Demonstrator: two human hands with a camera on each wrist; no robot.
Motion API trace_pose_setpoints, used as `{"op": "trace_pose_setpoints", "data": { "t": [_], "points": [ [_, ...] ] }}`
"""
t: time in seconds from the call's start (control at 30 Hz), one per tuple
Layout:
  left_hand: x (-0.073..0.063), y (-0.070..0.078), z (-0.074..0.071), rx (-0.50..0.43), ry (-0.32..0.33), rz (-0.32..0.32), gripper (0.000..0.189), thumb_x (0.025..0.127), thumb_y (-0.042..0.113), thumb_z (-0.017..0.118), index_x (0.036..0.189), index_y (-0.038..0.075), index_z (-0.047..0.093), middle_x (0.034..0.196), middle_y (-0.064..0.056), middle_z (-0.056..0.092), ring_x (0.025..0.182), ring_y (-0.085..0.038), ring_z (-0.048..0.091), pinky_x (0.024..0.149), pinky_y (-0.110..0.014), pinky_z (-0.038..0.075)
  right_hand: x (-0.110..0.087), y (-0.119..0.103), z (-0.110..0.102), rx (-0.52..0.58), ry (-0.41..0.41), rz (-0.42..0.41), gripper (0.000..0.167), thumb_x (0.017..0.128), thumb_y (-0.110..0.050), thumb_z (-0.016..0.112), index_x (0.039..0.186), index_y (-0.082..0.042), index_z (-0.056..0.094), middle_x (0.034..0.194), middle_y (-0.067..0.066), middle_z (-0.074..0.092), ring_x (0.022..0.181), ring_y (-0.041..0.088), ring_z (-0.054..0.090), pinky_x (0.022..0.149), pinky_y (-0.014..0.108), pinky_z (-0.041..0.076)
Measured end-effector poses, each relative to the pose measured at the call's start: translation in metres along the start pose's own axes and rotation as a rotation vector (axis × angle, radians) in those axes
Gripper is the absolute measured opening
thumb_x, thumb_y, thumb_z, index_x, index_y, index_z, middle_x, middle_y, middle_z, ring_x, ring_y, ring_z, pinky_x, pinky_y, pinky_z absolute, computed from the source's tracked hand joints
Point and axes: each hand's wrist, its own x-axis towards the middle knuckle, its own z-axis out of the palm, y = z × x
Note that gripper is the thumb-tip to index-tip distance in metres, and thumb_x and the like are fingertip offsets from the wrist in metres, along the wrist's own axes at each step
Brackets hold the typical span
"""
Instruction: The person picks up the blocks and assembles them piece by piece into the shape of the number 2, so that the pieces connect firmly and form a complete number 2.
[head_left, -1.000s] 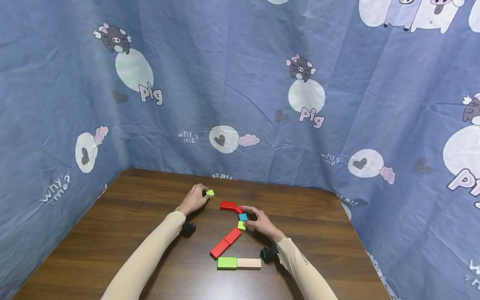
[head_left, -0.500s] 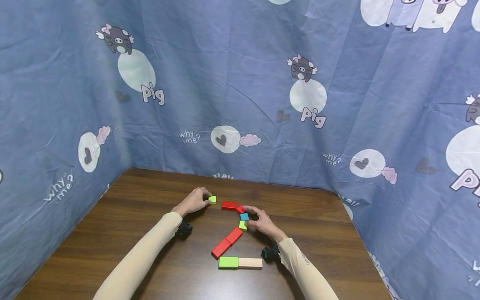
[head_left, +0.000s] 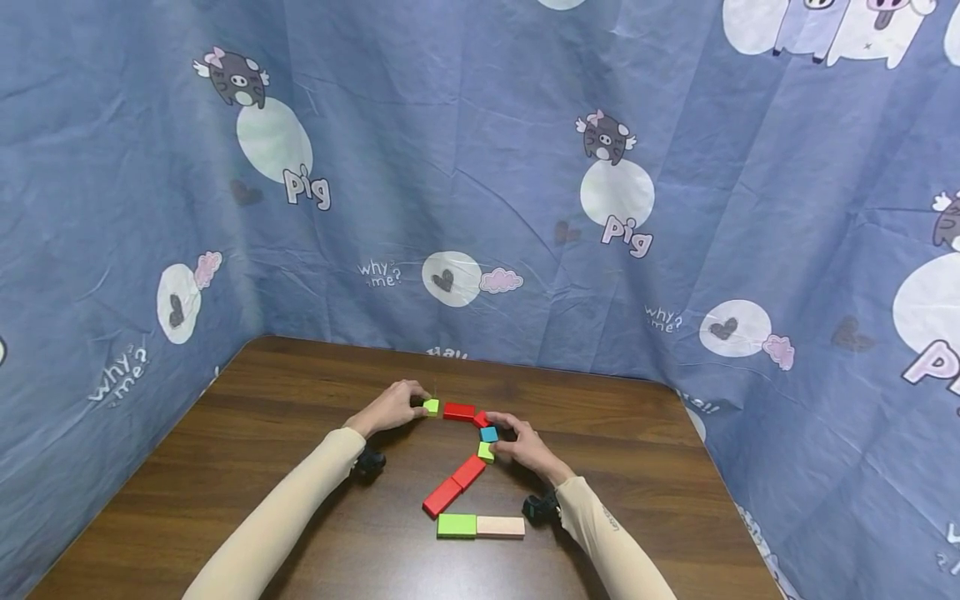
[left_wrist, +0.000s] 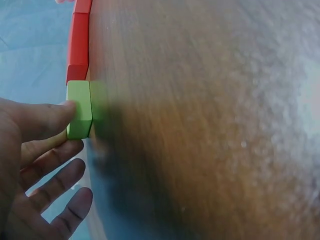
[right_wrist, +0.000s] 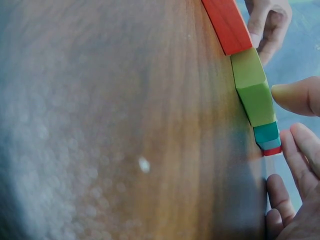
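Note:
In the head view my left hand [head_left: 390,407] pinches a small green cube [head_left: 431,407] between thumb and fingers at the left end of a curved row of blocks. The left wrist view shows this green cube [left_wrist: 80,109] right at the end of a red rectangular block [left_wrist: 78,47]. My right hand [head_left: 529,447] rests by the row's right side, fingers loosely spread. Its thumb [right_wrist: 298,97] is beside a second green cube [right_wrist: 252,85]; its index fingertip lies near a red cube [head_left: 482,419]. Between these two cubes sits a blue cube [head_left: 489,434].
Two red rectangular blocks [head_left: 454,486] continue the row toward the front left. Nearer me, a green block [head_left: 457,525] and a pale wood block [head_left: 501,526] lie end to end. A blue patterned curtain [head_left: 480,200] hangs behind the brown wooden table [head_left: 615,417].
My left hand has brought its green cube right and toward me, up to the end of the red rectangular block. The right hand and the other blocks stay in place.

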Motion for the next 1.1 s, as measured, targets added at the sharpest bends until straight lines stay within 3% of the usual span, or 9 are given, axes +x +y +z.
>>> {"op": "trace_pose_setpoints", "data": {
  "t": [0.43,1.1],
  "points": [
    [0.0004,0.0032,0.0013,-0.056,-0.048,-0.006,0.028,0.086,0.019,0.072,0.111,0.006,0.07,0.115,-0.009,0.066,0.116,-0.031,0.057,0.098,-0.048,0.043,-0.002,-0.0048,0.0005,-0.011,0.007,0.008,0.056,0.083,0.007,0.064,0.136,0.007,0.046,0.138,0.026,0.05,0.128,0.045,0.041,0.106,0.059,0.028],
    [0.0018,0.0046,0.0015,-0.081,-0.065,-0.024,0.039,0.083,0.027,0.075,0.115,0.006,0.069,0.116,-0.009,0.065,0.111,-0.026,0.059,0.095,-0.044,0.046,-0.0017,-0.0087,-0.0015,-0.015,-0.01,0.013,0.058,0.084,0.002,0.066,0.137,0.008,0.044,0.138,0.028,0.048,0.128,0.047,0.041,0.106,0.06,0.029]
  ]
}}
